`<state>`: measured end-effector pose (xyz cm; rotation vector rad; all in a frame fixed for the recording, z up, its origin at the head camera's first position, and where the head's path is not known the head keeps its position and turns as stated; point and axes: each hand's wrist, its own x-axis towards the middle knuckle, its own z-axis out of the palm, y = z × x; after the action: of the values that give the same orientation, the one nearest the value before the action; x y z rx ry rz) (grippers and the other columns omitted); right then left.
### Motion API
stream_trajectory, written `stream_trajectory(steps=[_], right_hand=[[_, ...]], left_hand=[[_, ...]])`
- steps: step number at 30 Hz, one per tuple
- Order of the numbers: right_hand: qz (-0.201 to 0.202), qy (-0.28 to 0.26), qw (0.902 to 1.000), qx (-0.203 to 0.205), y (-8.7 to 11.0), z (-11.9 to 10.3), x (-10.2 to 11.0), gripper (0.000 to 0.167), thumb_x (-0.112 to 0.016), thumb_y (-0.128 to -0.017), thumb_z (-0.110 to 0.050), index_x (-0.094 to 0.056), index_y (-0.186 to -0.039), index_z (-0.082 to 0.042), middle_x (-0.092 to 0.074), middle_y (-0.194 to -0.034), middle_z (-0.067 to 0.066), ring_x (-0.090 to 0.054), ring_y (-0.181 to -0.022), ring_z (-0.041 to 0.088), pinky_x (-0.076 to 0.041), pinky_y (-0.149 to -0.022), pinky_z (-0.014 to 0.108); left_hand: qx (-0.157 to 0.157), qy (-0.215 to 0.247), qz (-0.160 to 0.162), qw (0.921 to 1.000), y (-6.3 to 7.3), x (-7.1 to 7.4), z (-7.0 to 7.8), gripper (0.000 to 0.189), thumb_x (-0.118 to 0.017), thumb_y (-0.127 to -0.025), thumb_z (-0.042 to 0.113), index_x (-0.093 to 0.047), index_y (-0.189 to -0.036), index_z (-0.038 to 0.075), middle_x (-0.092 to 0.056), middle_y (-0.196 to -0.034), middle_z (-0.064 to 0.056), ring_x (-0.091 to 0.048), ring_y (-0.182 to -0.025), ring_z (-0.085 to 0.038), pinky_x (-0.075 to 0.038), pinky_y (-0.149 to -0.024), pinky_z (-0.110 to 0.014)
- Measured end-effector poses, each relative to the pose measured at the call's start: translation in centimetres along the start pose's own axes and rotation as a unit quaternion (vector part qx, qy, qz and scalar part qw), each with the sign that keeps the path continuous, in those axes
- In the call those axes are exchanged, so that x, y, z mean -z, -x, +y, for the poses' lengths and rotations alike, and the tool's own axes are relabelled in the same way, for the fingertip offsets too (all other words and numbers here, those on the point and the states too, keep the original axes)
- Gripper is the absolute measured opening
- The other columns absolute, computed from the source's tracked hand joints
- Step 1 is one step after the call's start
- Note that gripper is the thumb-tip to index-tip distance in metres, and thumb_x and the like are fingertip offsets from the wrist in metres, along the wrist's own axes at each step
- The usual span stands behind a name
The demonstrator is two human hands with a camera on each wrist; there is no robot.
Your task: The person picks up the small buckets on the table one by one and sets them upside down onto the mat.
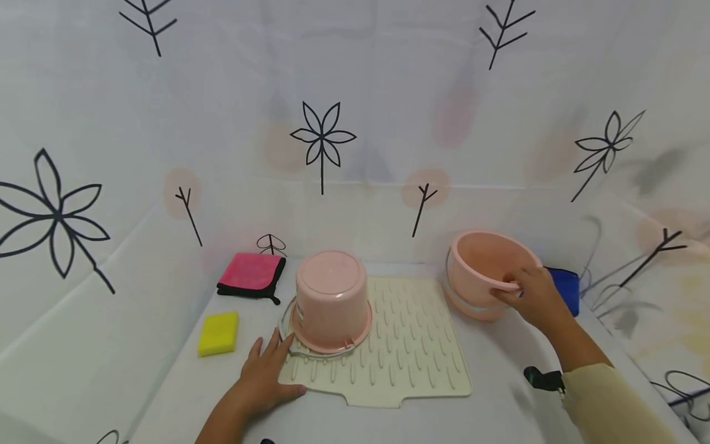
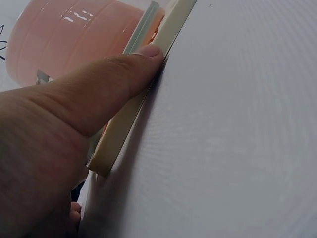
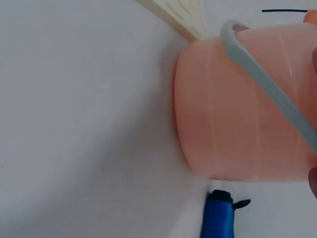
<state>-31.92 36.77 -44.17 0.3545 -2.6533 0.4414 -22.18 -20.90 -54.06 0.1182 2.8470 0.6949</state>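
**Beige sleeve (image 1: 612,401) behind a right hand (image 1: 535,302) gripping an upright pink bucket (image 1: 468,287); left hand (image 1: 266,379) spread beside an overturned pink bucket (image 1: 331,305)**

The right hand holds the upright pink bucket by the near right part of its rim, fingers hooked over into the mouth and thumb outside. The bucket is ahead and to the left of that hand, just beside the mat's far right corner; whether its base touches the white table (image 1: 416,425) I cannot tell. Its grey handle (image 3: 272,89) hangs against the outer wall. Right of the hand is a blue cloth (image 1: 564,290) with black trim, partly hidden.

The left hand is wide and grips nothing. It lies at the near left corner of the cream ridged draining mat (image 1: 413,339), its thumb tip on the mat's edge. Beyond and right of this hand, the overturned pink bucket sits mouth down on the mat, its pale handle (image 1: 330,355) looped around the rim. Beyond the left hand and to its left is a yellow sponge (image 1: 218,333); farther past its fingertips, a folded pink cloth (image 1: 252,272) with black edging.
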Motion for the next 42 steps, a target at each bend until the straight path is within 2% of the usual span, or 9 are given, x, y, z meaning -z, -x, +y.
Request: stream_trajectory(steps=[3,8,13,22,30,42], right_hand=[[0.012,0.011,0.9998,0.01,0.0,0.2,-0.1,0.035,-0.086,-0.087,-0.038,-0.065,-0.077,-0.013,-0.055,-0.074,0.001,-0.048,-0.074,0.023,-0.039,-0.062,0.034],[-0.003,-0.007,0.9999,-0.01,0.0,0.0,-0.1,0.043,-0.085,-0.089,-0.038,-0.056,-0.067,-0.014,-0.045,-0.06,-0.003,-0.044,-0.058,0.016,-0.035,-0.05,0.028],[-0.013,-0.009,0.999,-0.041,0.4,-0.9,0.1,0.053,-0.082,-0.09,-0.046,-0.05,-0.065,-0.012,-0.042,-0.058,-0.001,-0.043,-0.055,0.016,-0.033,-0.048,0.028],[0.036,0.051,0.9971,-0.044,1.8,-2.1,0.4,0.057,-0.082,-0.087,-0.052,-0.046,-0.069,-0.012,-0.04,-0.065,0.002,-0.039,-0.06,0.017,-0.03,-0.05,0.028],[0.098,0.061,0.9928,-0.032,2.9,-2.7,0.9,0.057,-0.089,-0.08,-0.043,-0.043,-0.067,-0.012,-0.039,-0.065,0.002,-0.036,-0.059,0.017,-0.029,-0.048,0.028],[0.154,0.055,0.9863,-0.019,3.9,-4.6,1.9,0.057,-0.093,-0.073,-0.038,-0.041,-0.064,-0.014,-0.042,-0.064,0.001,-0.036,-0.058,0.015,-0.028,-0.048,0.028]], left_hand=[[-0.003,0.0,0.002,1.0,0.0,0.0,0.1,0.123,-0.088,-0.065,0.071,-0.034,-0.165,0.024,-0.02,-0.172,-0.023,-0.005,-0.156,-0.057,-0.014,-0.12,-0.078],[-0.005,-0.003,0.002,1.0,0.0,-0.2,0.0,0.123,-0.088,-0.066,0.071,-0.033,-0.165,0.023,-0.02,-0.172,-0.024,-0.006,-0.156,-0.058,-0.014,-0.12,-0.077],[-0.003,-0.013,0.003,0.9999,-0.2,-0.3,0.1,0.123,-0.088,-0.066,0.071,-0.033,-0.165,0.023,-0.021,-0.172,-0.024,-0.007,-0.155,-0.058,-0.014,-0.121,-0.077],[-0.003,-0.012,-0.004,0.9999,-0.3,-0.2,0.2,0.123,-0.087,-0.066,0.072,-0.033,-0.165,0.022,-0.021,-0.172,-0.025,-0.008,-0.155,-0.059,-0.013,-0.12,-0.078],[-0.003,-0.017,-0.002,0.9998,-0.3,-0.3,-0.1,0.124,-0.086,-0.066,0.074,-0.034,-0.165,0.021,-0.021,-0.171,-0.026,-0.009,-0.154,-0.061,-0.016,-0.118,-0.079],[-0.002,-0.014,-0.003,0.9999,-0.4,-0.3,-0.1,0.124,-0.086,-0.065,0.074,-0.034,-0.165,0.021,-0.021,-0.172,-0.025,-0.009,-0.154,-0.061,-0.017,-0.118,-0.08]])
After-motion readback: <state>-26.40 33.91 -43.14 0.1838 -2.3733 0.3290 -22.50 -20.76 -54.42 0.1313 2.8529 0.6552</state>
